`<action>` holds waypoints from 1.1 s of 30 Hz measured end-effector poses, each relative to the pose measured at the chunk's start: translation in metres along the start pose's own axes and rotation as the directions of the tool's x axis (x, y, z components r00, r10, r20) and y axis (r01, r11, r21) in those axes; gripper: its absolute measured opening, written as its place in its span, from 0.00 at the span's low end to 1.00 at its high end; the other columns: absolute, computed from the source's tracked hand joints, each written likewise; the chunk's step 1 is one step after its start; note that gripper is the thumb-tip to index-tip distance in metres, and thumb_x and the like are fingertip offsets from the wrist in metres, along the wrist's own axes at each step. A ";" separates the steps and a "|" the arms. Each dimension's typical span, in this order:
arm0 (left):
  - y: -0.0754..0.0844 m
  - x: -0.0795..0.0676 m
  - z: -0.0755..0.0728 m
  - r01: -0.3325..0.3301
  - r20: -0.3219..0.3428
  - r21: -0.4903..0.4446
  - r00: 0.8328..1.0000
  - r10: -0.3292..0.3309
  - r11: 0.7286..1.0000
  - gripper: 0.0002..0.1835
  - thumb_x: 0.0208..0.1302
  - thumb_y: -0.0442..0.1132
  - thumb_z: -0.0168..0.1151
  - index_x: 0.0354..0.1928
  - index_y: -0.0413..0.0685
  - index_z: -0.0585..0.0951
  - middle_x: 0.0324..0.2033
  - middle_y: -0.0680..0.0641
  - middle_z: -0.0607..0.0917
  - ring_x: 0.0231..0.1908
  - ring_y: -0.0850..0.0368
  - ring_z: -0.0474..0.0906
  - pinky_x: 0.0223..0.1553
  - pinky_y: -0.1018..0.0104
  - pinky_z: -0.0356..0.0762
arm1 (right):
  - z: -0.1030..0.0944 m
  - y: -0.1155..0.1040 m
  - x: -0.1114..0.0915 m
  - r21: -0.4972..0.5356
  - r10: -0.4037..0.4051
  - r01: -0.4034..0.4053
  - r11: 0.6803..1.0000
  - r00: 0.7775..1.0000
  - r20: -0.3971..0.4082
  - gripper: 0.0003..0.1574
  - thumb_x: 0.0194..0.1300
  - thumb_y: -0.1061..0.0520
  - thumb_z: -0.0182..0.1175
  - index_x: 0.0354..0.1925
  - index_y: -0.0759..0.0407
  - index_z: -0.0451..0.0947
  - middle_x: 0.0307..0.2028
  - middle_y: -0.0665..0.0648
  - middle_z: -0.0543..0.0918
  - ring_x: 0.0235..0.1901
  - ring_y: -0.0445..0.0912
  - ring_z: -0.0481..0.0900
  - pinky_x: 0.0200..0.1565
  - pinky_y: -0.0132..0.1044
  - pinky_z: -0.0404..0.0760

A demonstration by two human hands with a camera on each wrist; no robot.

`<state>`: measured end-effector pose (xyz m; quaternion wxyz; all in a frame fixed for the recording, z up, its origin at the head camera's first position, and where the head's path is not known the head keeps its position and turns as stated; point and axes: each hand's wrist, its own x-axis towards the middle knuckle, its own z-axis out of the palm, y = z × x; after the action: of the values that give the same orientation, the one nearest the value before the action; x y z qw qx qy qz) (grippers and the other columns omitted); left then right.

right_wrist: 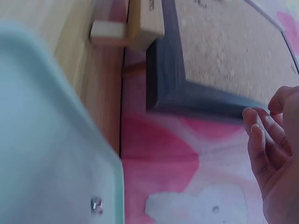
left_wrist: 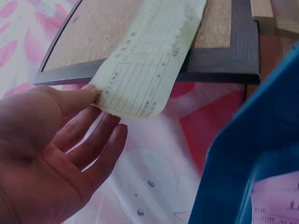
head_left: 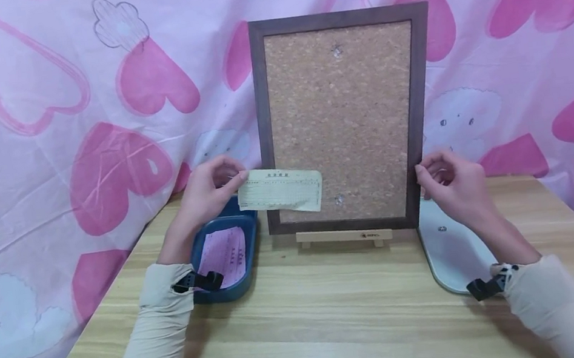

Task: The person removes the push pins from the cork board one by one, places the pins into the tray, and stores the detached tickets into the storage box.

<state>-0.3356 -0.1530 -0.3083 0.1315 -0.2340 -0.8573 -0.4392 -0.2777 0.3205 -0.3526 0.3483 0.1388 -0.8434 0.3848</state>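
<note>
Head view: a cork board [head_left: 346, 115] in a dark frame stands upright on a small wooden easel [head_left: 343, 236] at the back of the wooden table [head_left: 312, 316], against a pink heart-patterned cloth [head_left: 67, 142]. The left hand [head_left: 207, 191] pinches one end of a pale yellow-green slip [head_left: 280, 190] between thumb and forefinger, the other fingers extended; the slip is held level across the lower left corner of the board, overlapping frame and cork. Whether it touches the cork cannot be told. The left wrist view confirms the pinch on the slip's edge [left_wrist: 140, 65], with nothing visibly fixing the paper. The right hand [head_left: 449, 180] is at the board's right edge, fingers loosely curled; the right wrist view shows its fingertips [right_wrist: 259, 130] at the frame, gripping nothing that can be seen. Two pins appear on the cork, one near the top [head_left: 337, 51] and one near the bottom [head_left: 339, 200], the latter just beside the slip's right end and not through it. A blue tray [head_left: 231, 254] beneath the left hand holds a pink slip [head_left: 223, 255]; a pale tray [head_left: 448, 248] on the right holds one pin [head_left: 441, 229]. Judgement: the slip is presented to the board but not fastened; pinning remains, and the pink slip is untouched.
</note>
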 end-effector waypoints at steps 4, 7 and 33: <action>-0.005 -0.003 -0.006 0.003 -0.015 -0.026 1.000 -0.004 1.000 0.10 0.77 0.41 0.68 0.52 0.43 0.86 0.48 0.41 0.90 0.49 0.46 0.90 0.53 0.62 0.83 | -0.012 0.009 -0.004 -0.024 0.022 -0.021 0.999 1.000 0.018 0.05 0.72 0.64 0.69 0.44 0.63 0.84 0.30 0.52 0.88 0.18 0.39 0.83 0.24 0.22 0.78; -0.009 -0.005 -0.009 0.021 -0.032 -0.041 0.999 -0.022 0.999 0.11 0.77 0.41 0.68 0.53 0.43 0.85 0.49 0.41 0.90 0.50 0.46 0.89 0.54 0.67 0.82 | -0.019 0.014 -0.008 -0.051 0.040 -0.038 0.998 0.998 0.041 0.05 0.73 0.61 0.69 0.45 0.59 0.84 0.31 0.52 0.88 0.19 0.39 0.83 0.24 0.23 0.78; -0.016 -0.010 -0.032 0.022 -0.105 -0.111 0.994 -0.034 0.994 0.12 0.80 0.31 0.56 0.58 0.30 0.79 0.50 0.32 0.86 0.47 0.56 0.80 0.50 0.77 0.76 | -0.046 0.064 -0.019 -0.147 0.139 -0.086 0.985 0.905 0.401 0.07 0.74 0.61 0.69 0.47 0.62 0.85 0.36 0.62 0.91 0.31 0.37 0.86 0.33 0.25 0.81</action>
<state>-0.3346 -0.1905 -0.3049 0.1582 -0.2051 -0.8269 -0.4991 -0.2738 0.3971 -0.3798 0.1490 0.1452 -0.9267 0.3130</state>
